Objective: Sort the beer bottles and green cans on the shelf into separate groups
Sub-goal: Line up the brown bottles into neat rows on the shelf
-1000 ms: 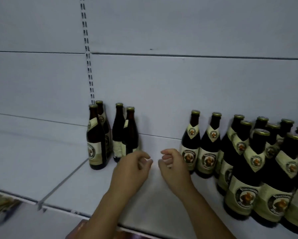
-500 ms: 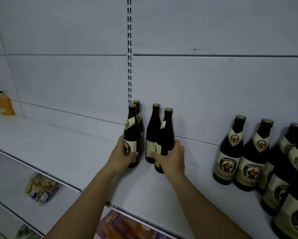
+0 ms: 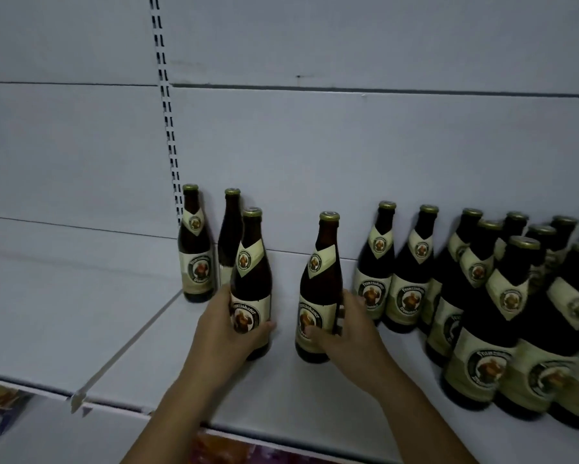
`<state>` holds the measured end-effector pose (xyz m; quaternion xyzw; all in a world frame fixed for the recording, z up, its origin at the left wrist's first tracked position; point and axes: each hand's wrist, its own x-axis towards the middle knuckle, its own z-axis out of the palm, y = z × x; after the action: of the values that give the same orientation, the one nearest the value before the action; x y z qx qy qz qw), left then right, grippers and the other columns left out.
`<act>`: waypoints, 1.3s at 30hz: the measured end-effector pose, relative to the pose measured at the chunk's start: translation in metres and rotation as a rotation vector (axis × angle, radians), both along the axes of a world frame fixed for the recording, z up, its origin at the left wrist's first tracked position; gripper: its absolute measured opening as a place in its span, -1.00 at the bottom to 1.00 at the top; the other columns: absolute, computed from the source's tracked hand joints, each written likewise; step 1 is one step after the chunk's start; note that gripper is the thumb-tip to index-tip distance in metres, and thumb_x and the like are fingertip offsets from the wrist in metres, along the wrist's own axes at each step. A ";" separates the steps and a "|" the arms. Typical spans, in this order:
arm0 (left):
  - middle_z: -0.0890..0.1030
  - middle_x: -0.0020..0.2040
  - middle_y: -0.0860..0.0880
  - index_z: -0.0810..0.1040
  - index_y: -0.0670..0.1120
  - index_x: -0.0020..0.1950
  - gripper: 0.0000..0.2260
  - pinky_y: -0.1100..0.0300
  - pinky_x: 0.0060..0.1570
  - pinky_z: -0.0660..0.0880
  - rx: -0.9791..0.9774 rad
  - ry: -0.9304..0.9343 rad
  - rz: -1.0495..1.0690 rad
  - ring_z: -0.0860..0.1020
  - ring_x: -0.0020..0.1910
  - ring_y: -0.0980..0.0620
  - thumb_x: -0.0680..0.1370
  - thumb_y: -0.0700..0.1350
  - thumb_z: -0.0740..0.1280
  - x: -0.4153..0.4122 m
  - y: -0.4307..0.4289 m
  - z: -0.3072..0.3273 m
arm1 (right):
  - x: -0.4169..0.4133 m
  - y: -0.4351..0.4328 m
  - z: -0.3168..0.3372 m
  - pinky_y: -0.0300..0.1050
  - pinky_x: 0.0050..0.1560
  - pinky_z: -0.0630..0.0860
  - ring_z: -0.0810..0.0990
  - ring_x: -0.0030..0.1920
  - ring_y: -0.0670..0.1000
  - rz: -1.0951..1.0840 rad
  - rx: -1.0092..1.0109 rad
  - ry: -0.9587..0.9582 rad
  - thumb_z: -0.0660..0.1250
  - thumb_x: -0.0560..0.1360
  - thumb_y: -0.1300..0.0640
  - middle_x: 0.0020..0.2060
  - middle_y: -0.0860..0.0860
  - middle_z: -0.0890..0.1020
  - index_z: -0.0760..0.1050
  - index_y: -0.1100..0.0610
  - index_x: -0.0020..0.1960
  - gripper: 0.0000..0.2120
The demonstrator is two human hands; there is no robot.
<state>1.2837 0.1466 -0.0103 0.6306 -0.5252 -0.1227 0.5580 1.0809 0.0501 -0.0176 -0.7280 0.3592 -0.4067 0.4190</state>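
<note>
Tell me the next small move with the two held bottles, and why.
Probably slide the right-hand bottle rightward against the large bottle group. The right hand grips it upright, apart from that group; the left hand grips the left-hand bottle likewise.

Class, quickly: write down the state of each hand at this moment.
Left hand: closed, holding the front-left beer bottle around its label.
Right hand: closed, holding the middle beer bottle around its lower body.
</note>
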 end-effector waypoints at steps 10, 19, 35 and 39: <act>0.54 0.22 0.19 0.35 0.26 0.30 -0.32 0.04 0.17 0.61 -0.004 -0.042 -0.122 0.56 0.20 0.19 0.30 0.19 0.62 -0.084 -0.037 -0.014 | -0.082 0.023 0.000 0.09 0.58 0.22 0.15 0.57 -0.25 -0.157 -0.123 0.012 0.28 0.65 0.16 0.57 -0.33 0.16 -0.10 -0.35 0.60 -0.22; 0.49 0.25 0.40 0.27 0.43 0.36 -0.32 0.39 0.13 0.53 -0.133 -0.099 -0.265 0.50 0.25 0.37 0.51 -0.20 0.49 -0.114 -0.038 -0.013 | -0.077 0.033 0.005 -0.57 0.38 0.11 0.20 0.43 -0.28 -0.543 -0.365 0.075 0.46 0.56 0.10 0.45 -0.05 0.29 0.15 0.03 0.62 -0.26; 0.50 0.18 0.25 0.39 0.20 0.36 -0.44 0.24 0.10 0.55 -0.086 -0.073 -0.237 0.49 0.21 0.26 0.46 -0.10 0.55 -0.137 -0.061 -0.022 | -0.086 0.060 -0.008 -0.38 -0.07 0.50 0.56 -0.02 -0.09 -0.447 -0.351 -0.079 0.37 0.54 0.30 -0.04 -0.15 0.51 0.51 -0.09 0.12 -0.68; 0.35 0.11 0.24 0.35 0.23 0.32 -0.39 0.53 -0.07 0.45 -0.062 -0.099 -0.201 0.44 0.12 0.33 0.42 -0.10 0.59 -0.142 -0.068 -0.016 | -0.086 0.052 -0.005 -0.37 -0.09 0.48 0.50 -0.01 -0.11 -0.466 -0.303 -0.051 0.34 0.47 0.37 -0.04 -0.20 0.41 0.45 -0.05 0.07 -0.65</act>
<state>1.1420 0.0790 -0.0266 0.5623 -0.6165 -0.1303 0.5355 0.9952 0.1017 -0.0223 -0.6695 0.4415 -0.5595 0.2094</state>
